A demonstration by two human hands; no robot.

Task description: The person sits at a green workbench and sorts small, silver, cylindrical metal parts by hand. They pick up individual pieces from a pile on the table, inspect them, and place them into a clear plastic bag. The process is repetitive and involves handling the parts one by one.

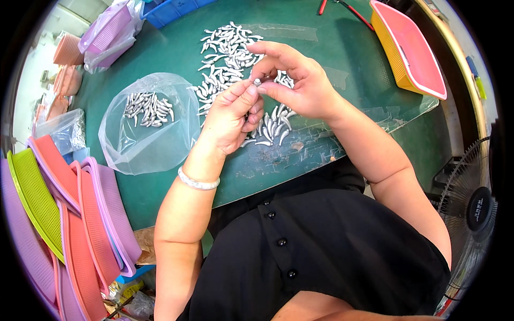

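Note:
Over the green table, my left hand [235,113] is closed, its thumb and index finger pinching a small curved silver metal piece [257,82], of which only the tip shows. My right hand [301,80] meets it there, thumb and a fingertip closed at that tip, another finger raised and bent. Under and behind both hands spreads a loose pile of similar silver pieces [227,51]; several more lie just below my hands. To the left, an opened clear plastic bag [147,152] has a smaller heap of silver pieces [149,109] in it.
Stacked purple, pink and green plastic baskets [37,198] crowd the left edge. A pink-and-yellow basket [412,48] stands far right, near red-handled pliers [356,16]. A blue crate [174,10] sits at the back. A black fan [474,208] is at my right.

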